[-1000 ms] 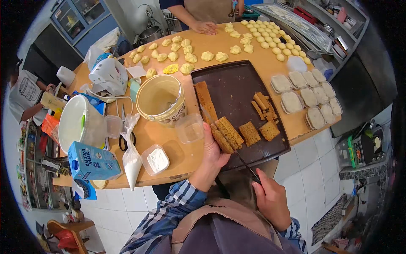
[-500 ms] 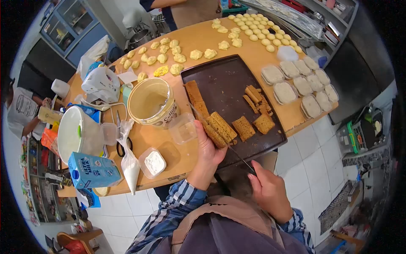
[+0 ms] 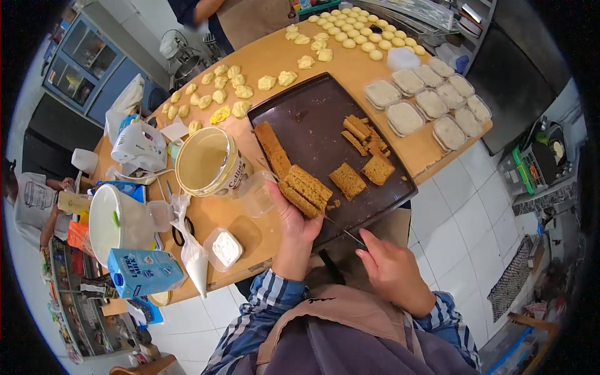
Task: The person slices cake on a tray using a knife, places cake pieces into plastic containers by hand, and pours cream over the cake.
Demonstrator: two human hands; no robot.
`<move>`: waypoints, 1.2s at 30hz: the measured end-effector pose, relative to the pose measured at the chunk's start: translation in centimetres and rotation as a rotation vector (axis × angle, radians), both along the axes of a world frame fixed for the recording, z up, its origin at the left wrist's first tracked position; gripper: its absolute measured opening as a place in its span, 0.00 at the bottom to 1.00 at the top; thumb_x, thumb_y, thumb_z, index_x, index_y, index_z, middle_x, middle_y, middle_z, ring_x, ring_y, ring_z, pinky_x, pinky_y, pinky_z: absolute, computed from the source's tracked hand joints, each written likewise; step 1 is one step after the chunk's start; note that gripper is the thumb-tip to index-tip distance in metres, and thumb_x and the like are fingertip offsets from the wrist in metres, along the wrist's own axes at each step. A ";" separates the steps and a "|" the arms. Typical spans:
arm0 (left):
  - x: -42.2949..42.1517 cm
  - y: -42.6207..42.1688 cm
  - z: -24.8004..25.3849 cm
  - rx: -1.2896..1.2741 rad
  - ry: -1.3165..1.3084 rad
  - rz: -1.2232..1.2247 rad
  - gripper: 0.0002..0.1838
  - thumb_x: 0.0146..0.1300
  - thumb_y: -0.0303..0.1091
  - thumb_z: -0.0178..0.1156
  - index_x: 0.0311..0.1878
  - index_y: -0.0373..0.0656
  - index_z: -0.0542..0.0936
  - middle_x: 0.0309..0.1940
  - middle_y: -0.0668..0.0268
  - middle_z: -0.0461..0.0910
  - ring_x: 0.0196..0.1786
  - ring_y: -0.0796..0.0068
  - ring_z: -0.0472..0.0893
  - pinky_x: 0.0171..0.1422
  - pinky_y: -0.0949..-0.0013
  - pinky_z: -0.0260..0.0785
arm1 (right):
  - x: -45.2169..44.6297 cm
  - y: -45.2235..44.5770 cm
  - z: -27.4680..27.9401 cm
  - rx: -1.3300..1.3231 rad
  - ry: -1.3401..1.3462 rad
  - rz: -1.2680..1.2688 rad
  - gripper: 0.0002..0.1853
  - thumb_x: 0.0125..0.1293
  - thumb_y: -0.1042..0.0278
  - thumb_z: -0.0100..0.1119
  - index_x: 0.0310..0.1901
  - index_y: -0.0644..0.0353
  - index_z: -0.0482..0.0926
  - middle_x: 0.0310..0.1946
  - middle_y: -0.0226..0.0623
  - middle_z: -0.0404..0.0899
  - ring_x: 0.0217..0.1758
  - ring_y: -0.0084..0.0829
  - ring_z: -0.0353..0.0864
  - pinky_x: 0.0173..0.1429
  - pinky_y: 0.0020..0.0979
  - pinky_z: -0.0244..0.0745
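My left hand (image 3: pixel 299 226) is closed around the side of a brown sponge cake piece (image 3: pixel 307 189) at the tray's near-left edge. In my right hand (image 3: pixel 394 272) is a thin knife (image 3: pixel 347 232), gripped by its handle. Its blade runs up and left to the cake beside my left fingers, where the cake and hand hide part of it. A long cake strip (image 3: pixel 271 147) lies behind on the dark baking tray (image 3: pixel 312 119). Two cut cake squares (image 3: pixel 347 180) and a pile of narrow cake offcuts (image 3: pixel 358 130) lie to the right, with crumbs about.
Left of the tray stand a cream tub (image 3: pixel 209 164), a clear container (image 3: pixel 256 195), a piping bag (image 3: pixel 195 253), white cream (image 3: pixel 226 248) and a milk carton (image 3: pixel 145 273). Dough pieces (image 3: pixel 267 82) and filled boxes (image 3: pixel 406 119) surround the tray. Other people (image 3: pixel 240 22) stand across and left.
The head view has shifted, so the table appears moved slightly left. Less of the knife blade shows past the cake's far end. Both hands keep their grip.
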State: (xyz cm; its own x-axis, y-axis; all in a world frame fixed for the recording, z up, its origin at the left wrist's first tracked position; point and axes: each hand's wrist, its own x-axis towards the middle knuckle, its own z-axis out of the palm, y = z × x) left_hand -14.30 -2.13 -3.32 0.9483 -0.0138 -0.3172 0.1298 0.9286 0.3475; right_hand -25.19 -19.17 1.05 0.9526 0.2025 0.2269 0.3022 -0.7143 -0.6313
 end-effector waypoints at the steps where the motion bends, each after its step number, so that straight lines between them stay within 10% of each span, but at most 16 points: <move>1: 0.1 0.1 0.0 0.001 0.000 -0.001 0.39 0.52 0.74 0.55 0.44 0.41 0.75 0.36 0.62 0.78 0.39 0.66 0.79 0.47 0.61 0.76 | -0.3 -0.4 0.2 -0.012 0.015 0.006 0.17 0.64 0.63 0.58 0.53 0.61 0.75 0.24 0.43 0.77 0.23 0.46 0.78 0.25 0.42 0.73; 36: -0.2 -0.7 0.4 0.067 -0.044 -0.064 0.37 0.55 0.72 0.54 0.45 0.43 0.75 0.37 0.63 0.78 0.40 0.67 0.78 0.48 0.62 0.75 | 1.0 0.2 -0.7 -0.063 0.129 0.032 0.17 0.64 0.64 0.58 0.52 0.63 0.74 0.25 0.45 0.78 0.24 0.48 0.78 0.26 0.43 0.73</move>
State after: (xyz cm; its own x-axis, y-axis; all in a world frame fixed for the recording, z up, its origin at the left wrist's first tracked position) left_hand -14.54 -2.82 -2.96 0.9591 -0.0553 -0.2777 0.1718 0.8932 0.4155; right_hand -24.17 -18.95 0.36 0.9660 0.2429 0.0886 0.2444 -0.7454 -0.6202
